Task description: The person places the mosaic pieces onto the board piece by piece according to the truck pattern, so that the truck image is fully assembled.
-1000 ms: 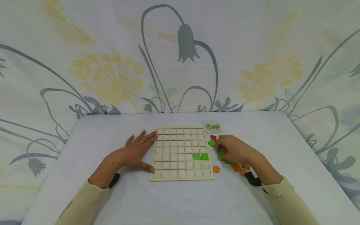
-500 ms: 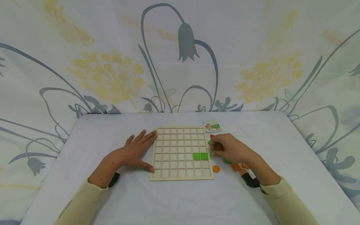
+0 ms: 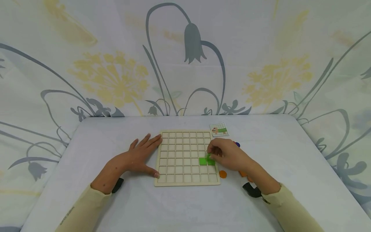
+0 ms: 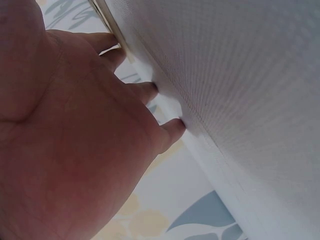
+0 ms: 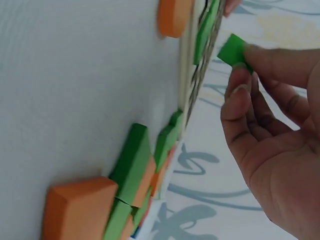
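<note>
A pale wooden grid board [image 3: 186, 184] lies flat on the table. My left hand [image 3: 138, 160] is spread at its left side, with fingertips and thumb at the edge. In the left wrist view the fingers [image 4: 172, 131] are extended onto the tabletop. Between thumb and fingertips my right hand [image 3: 229, 154] pinches a small green square tile [image 5: 230, 49], held over the board's right side. A green tile [image 3: 202, 161] sits in a cell there, and another right of it is partly hidden by the held one.
Behind the board's right corner lies a pattern card [image 3: 219, 130]. An orange disc [image 3: 222, 174] rests right of the board. Loose green pieces [image 5: 131, 162] and orange pieces [image 5: 80, 205] lie under the right arm, near a blue piece [image 3: 237, 144].
My right hand has moved left from the loose pieces to above the board, carrying the green tile. The left hand has stayed at the board's edge.
</note>
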The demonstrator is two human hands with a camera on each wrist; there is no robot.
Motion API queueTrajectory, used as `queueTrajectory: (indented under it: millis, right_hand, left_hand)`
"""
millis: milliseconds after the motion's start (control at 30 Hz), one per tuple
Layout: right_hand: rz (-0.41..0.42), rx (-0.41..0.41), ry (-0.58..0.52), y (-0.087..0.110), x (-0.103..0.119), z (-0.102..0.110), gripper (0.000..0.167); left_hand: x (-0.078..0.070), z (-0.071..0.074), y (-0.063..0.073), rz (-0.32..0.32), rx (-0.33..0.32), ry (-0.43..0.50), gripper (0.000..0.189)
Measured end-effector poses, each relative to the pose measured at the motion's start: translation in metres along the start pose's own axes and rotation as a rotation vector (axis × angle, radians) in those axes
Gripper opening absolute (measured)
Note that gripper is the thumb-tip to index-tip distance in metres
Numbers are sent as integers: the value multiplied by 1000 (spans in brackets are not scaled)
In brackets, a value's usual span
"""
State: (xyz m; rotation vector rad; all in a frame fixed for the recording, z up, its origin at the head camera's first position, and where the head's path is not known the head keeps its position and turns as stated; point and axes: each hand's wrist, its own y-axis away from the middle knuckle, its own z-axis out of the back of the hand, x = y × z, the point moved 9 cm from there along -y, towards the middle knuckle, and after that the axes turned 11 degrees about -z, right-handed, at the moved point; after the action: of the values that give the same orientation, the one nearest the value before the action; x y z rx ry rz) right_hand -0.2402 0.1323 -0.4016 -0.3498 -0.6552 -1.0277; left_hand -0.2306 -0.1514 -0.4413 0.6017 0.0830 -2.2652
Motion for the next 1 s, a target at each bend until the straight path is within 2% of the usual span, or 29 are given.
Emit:
queueTrajectory:
  millis: [200,667,867,1000]
  right_hand:
    - [-42,-67,8,-6,-8,2,16]
    - [-76,-88,80,-8,-16,0,15]
    - [-60,-89,100,-8,-15,1,18]
    - [-112,-106,113,-9,-21,6,18]
  left_hand:
    - [-1,-1,-2,-6,-3,-11,132]
    - [-2,-2,-2,-8,-1,-10,131]
    - [0,-2,-2,-2,-1,-15,131]
    - [1,-2,-2,3,4,-24,132]
